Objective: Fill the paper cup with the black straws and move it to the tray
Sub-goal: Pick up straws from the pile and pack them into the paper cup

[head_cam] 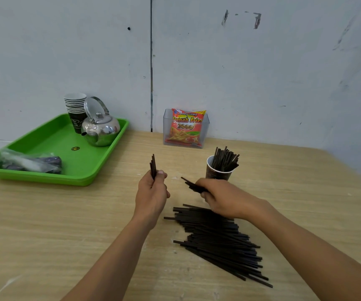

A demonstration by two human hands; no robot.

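Far left on the wooden worktop (66, 224): green tray (51, 148). It carries a clear plastic bag (23, 162) with dark contents near its front edge, a stack of paper cups (75, 110) at the back, and a steel kettle (100, 129) just beside that stack, handle up.

My left hand (151, 192) is closed around a small bunch of black straws (153, 166), held upright, tips sticking above my fist. It hangs above the worktop, right of the tray and apart from it.

Behind, against the wall: clear plastic box (205, 124) holding a red French Fries snack packet (186, 129).

My right hand (220, 198) is closed on a few more straws (189, 184), which poke out to the left at a slant.

Just behind the right hand stands the paper cup (215, 173), upright on the worktop, well apart from the tray, with a sheaf of straws (225, 158) in it leaning right.

Under my right forearm: loose pile of black straws (218, 240) lying flat on the worktop, fanning toward the near right.
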